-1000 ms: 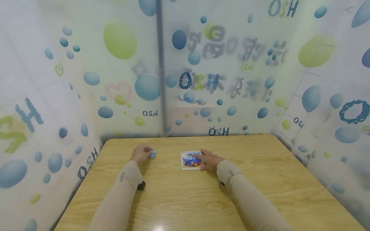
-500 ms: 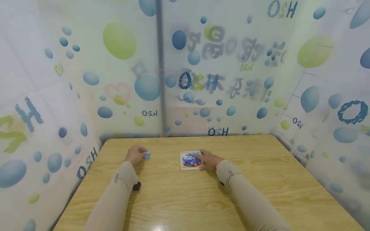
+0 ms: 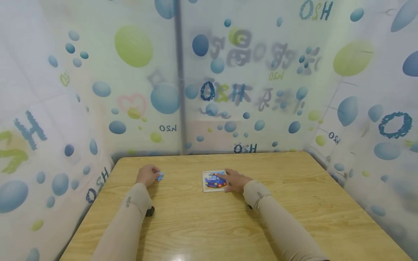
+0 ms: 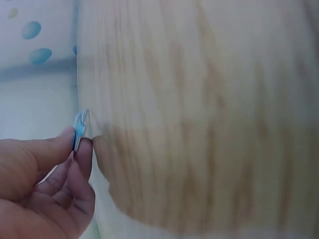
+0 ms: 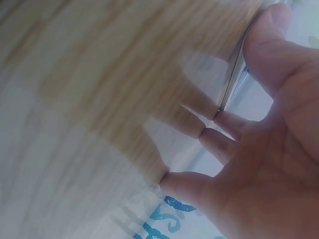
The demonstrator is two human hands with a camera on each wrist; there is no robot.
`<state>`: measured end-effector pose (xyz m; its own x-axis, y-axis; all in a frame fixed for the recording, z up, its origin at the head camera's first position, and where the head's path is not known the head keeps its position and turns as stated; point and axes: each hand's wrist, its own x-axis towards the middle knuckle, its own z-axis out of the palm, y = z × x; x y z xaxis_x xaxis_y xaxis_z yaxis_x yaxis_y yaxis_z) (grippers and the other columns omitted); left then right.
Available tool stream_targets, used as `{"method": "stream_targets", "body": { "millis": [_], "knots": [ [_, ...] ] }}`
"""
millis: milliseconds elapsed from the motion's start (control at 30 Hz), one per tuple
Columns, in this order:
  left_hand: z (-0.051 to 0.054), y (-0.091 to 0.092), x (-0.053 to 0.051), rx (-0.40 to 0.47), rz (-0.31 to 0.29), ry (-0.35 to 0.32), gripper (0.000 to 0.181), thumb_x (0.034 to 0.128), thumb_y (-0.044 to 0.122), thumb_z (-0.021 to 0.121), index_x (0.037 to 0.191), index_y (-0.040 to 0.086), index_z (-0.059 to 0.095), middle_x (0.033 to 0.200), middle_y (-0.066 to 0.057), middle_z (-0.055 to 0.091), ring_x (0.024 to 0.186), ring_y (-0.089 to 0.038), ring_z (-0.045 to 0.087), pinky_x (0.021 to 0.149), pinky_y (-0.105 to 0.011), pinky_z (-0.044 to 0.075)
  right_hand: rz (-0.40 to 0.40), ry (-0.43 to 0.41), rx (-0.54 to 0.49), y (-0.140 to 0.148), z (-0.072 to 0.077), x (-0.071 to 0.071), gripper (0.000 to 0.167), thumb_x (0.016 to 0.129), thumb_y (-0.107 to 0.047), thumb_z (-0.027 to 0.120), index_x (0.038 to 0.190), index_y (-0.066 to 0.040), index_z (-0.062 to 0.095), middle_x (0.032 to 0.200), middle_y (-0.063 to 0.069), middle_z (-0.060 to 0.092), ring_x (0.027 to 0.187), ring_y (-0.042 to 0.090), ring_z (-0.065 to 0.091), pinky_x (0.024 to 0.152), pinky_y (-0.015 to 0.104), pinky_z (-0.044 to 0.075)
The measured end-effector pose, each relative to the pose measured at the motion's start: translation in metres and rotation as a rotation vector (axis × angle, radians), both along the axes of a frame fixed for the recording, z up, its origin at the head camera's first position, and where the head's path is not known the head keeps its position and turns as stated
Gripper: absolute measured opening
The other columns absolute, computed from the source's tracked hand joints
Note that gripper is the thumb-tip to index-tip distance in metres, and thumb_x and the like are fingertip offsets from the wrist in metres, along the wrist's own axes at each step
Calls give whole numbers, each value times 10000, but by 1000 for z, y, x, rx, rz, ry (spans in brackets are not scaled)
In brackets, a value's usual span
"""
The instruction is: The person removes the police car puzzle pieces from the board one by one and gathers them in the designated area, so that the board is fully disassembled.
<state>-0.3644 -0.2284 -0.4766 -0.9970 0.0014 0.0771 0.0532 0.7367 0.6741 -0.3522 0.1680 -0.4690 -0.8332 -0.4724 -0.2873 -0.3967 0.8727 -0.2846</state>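
Observation:
A small light-blue puzzle piece [image 3: 160,176] is pinched between thumb and fingers of my left hand [image 3: 147,175], over the left part of the table. In the left wrist view the piece [image 4: 80,130] stands on edge at the fingertips of the hand [image 4: 47,184]. My right hand [image 3: 237,180] rests at the right edge of a square picture puzzle [image 3: 209,187] showing a blue vehicle, one finger lying over its picture. In the right wrist view the spread fingers of this hand [image 5: 264,134] touch the table, and the thumb lies along the puzzle's edge [image 5: 233,82].
The wooden table [image 3: 196,224] spreads beneath both arms, its far edge close to a patterned curtain [image 3: 209,134]. A black object [image 3: 150,211] shows beneath the left cuff.
My left hand has moved left across the table, the blue piece still pinched in it. The right hand keeps its place at the puzzle.

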Motion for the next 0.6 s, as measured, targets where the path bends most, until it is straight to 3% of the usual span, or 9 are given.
{"method": "stream_targets", "body": {
  "millis": [267, 400, 600],
  "knots": [
    [4, 0, 0, -12, 51, -14, 205, 942, 3, 677, 1110, -110, 650, 1078, -272, 672, 987, -402, 639, 854, -499, 541, -18, -23, -6, 0, -9, -5, 693, 1010, -275, 614, 1615, -277, 274, 1675, 188, 115, 1530, 395, 134, 1216, 586, 179],
    [5, 1, -3, -79, 58, 14, 204, 910, 2, 720, 1068, -109, 654, 1063, -275, 675, 995, -423, 632, 866, -518, 531, -22, -18, -14, 1, -14, -7, 709, 1006, -275, 621, 1616, -294, 262, 1678, 181, 109, 1531, 392, 131, 1219, 579, 175],
    [8, 2, -1, -134, 74, 5, 250, 887, 5, 742, 1089, -111, 651, 1106, -291, 670, 1034, -456, 628, 895, -549, 527, -16, -19, -19, 1, -6, -3, 691, 1013, -270, 610, 1616, -265, 272, 1674, 197, 110, 1529, 403, 131, 1214, 590, 180]
  ]
}}
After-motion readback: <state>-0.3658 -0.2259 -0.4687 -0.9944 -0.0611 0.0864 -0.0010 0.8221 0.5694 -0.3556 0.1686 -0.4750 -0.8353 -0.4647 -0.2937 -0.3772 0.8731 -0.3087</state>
